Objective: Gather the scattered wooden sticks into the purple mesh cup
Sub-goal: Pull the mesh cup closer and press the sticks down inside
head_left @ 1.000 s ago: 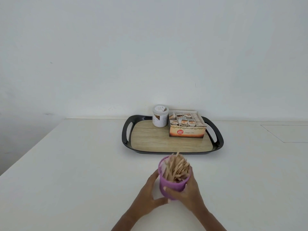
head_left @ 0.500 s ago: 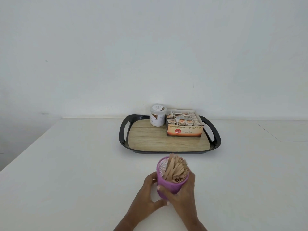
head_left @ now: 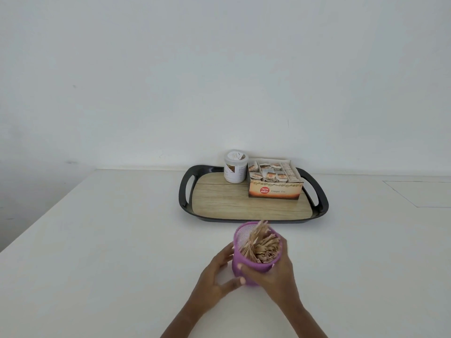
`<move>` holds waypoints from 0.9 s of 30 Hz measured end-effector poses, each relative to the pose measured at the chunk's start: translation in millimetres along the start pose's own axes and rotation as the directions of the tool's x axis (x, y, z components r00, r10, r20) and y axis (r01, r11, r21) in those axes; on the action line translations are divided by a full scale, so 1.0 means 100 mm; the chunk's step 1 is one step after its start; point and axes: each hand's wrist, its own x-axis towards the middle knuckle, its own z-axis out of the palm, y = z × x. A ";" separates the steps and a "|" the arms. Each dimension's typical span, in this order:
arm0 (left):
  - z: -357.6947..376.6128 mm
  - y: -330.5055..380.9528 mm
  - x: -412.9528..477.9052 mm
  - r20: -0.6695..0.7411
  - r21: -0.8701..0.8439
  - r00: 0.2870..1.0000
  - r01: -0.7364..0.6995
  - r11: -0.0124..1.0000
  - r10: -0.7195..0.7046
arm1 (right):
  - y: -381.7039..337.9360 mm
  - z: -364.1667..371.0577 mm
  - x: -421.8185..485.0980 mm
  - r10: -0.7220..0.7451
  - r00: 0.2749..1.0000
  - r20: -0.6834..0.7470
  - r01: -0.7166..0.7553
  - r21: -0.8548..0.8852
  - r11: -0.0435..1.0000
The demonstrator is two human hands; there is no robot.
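- Right hand (head_left: 272, 276) wraps the purple mesh cup (head_left: 253, 262) from the right side. Its fingers are curled round the far wall and its thumb lies across the near wall just under the rim. The grip is closed and carries nothing else.
- Left hand (head_left: 216, 276) braces the opposite side. Its fingers curve against the left wall and its thumb reaches in low toward the base. It holds only the cup.
- Judged purpose of the two-sided hold: a mesh wall flexes, so opposed pressure keeps the cup round and stops it turning under a top-heavy load.
- Wooden sticks (head_left: 261, 245) stand inside the cup as a dense bundle, leaning toward the far right rim. Several tips project above the rim.
- The cup sits near the front of the white table (head_left: 122, 240), just in front of the black-rimmed tray (head_left: 184, 191) and apart from it. The base is hidden by the hands, so contact with the table cannot be confirmed.
- The mouth appears tipped slightly toward the person, probably so the bundle settles against one wall rather than spilling.
- No loose sticks are visible on the table in this view, so the gathering step looks complete or close to it.
- On the tray, a white lidded jar (head_left: 235, 167) stands beside an open ginger tea box (head_left: 274, 190) at the back. Both are well apart from the hands.
- Risk: the projecting tips could slide out if the cup tips further.
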 end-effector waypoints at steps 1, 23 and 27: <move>0.00 0.00 0.00 -0.006 -0.006 1.000 0.003 1.000 -0.003 | 0.01 0.03 0.01 0.012 1.000 0.022 -0.011 -0.018 1.000; 0.01 -0.06 0.01 -0.133 -0.032 0.991 -0.027 0.999 0.023 | 0.27 -0.07 0.03 0.089 0.995 -0.045 -0.091 -0.039 0.995; 0.01 -0.07 0.02 -0.181 -0.069 0.983 -0.022 0.997 0.009 | 0.29 0.07 -0.04 0.082 0.995 -0.064 -0.084 -0.027 0.996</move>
